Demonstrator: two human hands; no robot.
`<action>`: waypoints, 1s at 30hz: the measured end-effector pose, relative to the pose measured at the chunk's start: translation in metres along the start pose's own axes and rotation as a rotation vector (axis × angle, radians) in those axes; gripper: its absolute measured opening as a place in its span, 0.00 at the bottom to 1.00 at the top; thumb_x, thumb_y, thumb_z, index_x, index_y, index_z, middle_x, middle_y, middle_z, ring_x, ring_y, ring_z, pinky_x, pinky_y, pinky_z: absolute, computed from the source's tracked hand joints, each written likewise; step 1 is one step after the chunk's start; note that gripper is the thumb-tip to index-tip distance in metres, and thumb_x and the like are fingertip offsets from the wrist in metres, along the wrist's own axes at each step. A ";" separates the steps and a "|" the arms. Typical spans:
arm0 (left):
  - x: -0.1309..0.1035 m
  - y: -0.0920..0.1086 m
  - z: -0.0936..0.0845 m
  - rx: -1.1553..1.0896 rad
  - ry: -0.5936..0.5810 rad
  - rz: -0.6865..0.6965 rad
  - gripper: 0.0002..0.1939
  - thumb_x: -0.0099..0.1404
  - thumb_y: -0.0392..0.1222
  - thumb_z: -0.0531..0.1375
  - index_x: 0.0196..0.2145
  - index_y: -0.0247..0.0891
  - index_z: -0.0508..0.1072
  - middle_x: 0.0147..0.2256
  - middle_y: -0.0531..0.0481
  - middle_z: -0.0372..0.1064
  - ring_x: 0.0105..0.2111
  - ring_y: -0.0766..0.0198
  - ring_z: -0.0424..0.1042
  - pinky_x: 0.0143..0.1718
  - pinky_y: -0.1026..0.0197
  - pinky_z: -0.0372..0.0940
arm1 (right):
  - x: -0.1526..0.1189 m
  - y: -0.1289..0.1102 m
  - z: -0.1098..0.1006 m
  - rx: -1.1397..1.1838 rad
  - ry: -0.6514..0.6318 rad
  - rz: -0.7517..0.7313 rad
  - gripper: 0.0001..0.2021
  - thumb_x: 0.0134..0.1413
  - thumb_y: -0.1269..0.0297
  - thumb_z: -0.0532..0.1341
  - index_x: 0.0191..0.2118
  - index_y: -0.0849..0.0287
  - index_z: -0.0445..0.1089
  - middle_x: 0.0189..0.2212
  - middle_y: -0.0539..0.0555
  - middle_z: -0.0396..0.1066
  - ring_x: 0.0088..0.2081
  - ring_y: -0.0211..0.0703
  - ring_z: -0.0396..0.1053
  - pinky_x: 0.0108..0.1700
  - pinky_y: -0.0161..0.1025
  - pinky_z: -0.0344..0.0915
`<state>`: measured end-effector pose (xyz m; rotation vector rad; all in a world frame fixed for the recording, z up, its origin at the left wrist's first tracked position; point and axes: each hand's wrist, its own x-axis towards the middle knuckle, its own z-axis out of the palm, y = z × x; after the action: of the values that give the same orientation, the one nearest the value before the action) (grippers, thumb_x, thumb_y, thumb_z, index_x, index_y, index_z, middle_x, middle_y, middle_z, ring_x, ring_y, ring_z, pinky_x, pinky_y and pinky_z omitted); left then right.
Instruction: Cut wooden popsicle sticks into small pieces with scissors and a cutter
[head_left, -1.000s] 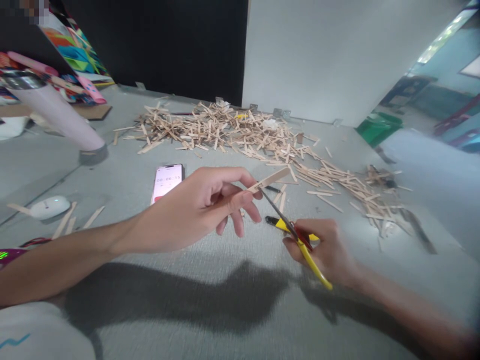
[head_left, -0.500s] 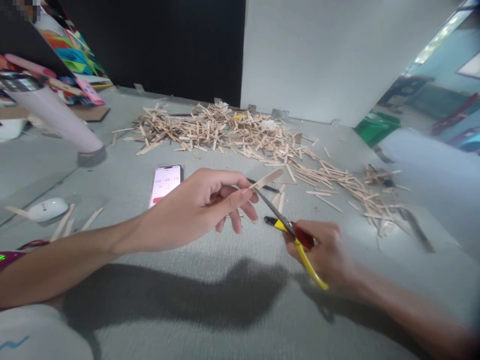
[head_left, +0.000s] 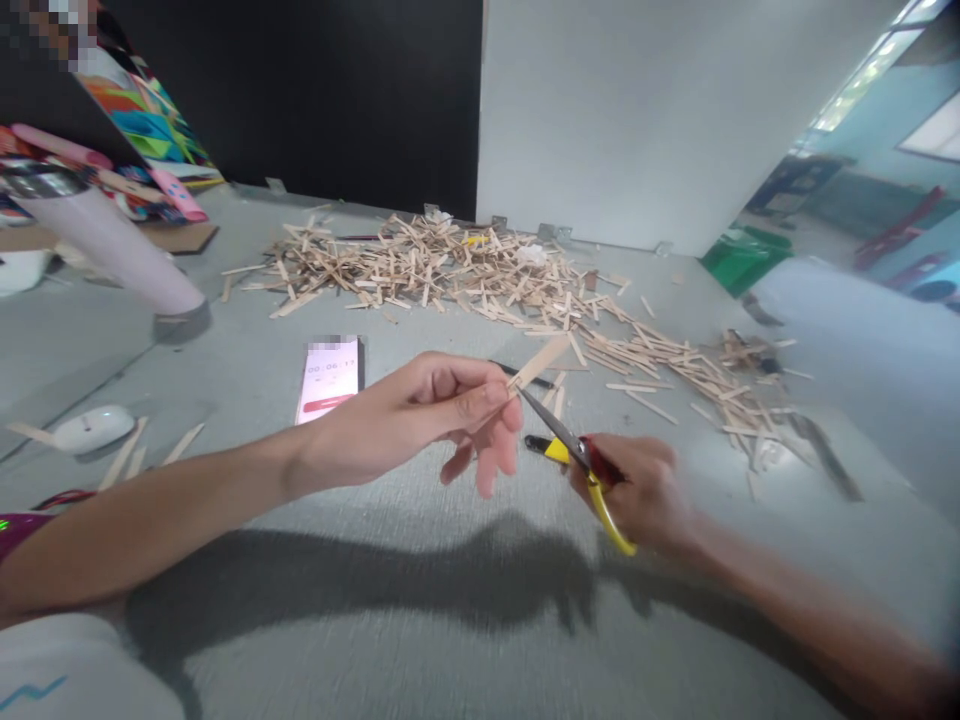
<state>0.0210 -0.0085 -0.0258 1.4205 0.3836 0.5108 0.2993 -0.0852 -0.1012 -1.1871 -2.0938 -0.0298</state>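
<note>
Between the thumb and fingers of my left hand (head_left: 457,410) is a flat wooden craft stick (head_left: 544,362), its far end pointing up and right. My right hand (head_left: 637,485) is closed around the scissors (head_left: 574,448), which have red and yellow handles. Their blade tips meet the stick close to my left fingertips; whether the blades are fully closed I cannot tell. A yellow and black tool (head_left: 551,449), likely a utility knife, lies on the table behind the scissors. Behind my left fingers a dark thin object (head_left: 547,380) is partly hidden.
A heap of cut wooden sticks (head_left: 420,262) spreads across the back of the grey table (head_left: 360,620) and trails right. A phone (head_left: 328,378) with a running timer lies left of centre. A tumbler (head_left: 112,240) and a white mouse (head_left: 94,428) are at left. Upright panels (head_left: 600,120) stand behind.
The craft stick has turned in my left fingers, showing its broader face. The scissors' lower handle has moved up and left, nearer the other handle. The view has shifted slightly.
</note>
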 end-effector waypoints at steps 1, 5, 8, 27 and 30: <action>0.001 0.000 0.000 0.013 0.007 0.004 0.17 0.84 0.48 0.57 0.40 0.37 0.79 0.33 0.49 0.82 0.28 0.69 0.81 0.24 0.71 0.67 | 0.001 0.000 0.000 0.002 -0.002 0.002 0.15 0.61 0.74 0.60 0.23 0.55 0.61 0.18 0.44 0.61 0.21 0.34 0.52 0.26 0.36 0.51; 0.002 0.003 0.000 0.130 0.111 0.019 0.17 0.84 0.46 0.57 0.39 0.36 0.78 0.34 0.49 0.83 0.27 0.70 0.81 0.24 0.72 0.67 | 0.007 -0.002 -0.004 0.037 -0.064 0.079 0.17 0.61 0.70 0.62 0.23 0.54 0.57 0.18 0.43 0.55 0.21 0.34 0.50 0.25 0.35 0.50; 0.002 0.005 0.002 0.195 0.166 0.017 0.17 0.85 0.45 0.57 0.39 0.36 0.78 0.34 0.49 0.83 0.27 0.69 0.81 0.24 0.71 0.66 | 0.009 -0.006 -0.007 0.086 -0.161 0.151 0.20 0.61 0.64 0.65 0.23 0.54 0.54 0.19 0.42 0.52 0.21 0.33 0.48 0.25 0.35 0.49; -0.003 0.006 0.010 0.451 0.281 0.039 0.17 0.83 0.51 0.59 0.40 0.38 0.79 0.38 0.50 0.84 0.29 0.69 0.78 0.26 0.67 0.66 | 0.009 -0.010 -0.010 0.115 -0.155 0.159 0.15 0.55 0.71 0.61 0.21 0.55 0.58 0.18 0.43 0.53 0.21 0.34 0.48 0.24 0.36 0.47; -0.003 0.007 0.011 0.465 0.274 0.038 0.17 0.83 0.50 0.58 0.38 0.40 0.79 0.36 0.53 0.83 0.28 0.70 0.77 0.26 0.67 0.64 | 0.005 -0.010 -0.011 0.104 -0.181 0.161 0.12 0.57 0.72 0.60 0.23 0.56 0.64 0.18 0.44 0.58 0.21 0.34 0.52 0.25 0.35 0.50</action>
<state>0.0237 -0.0184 -0.0175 1.8122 0.7317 0.6795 0.2964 -0.0914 -0.0875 -1.3327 -2.1182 0.2676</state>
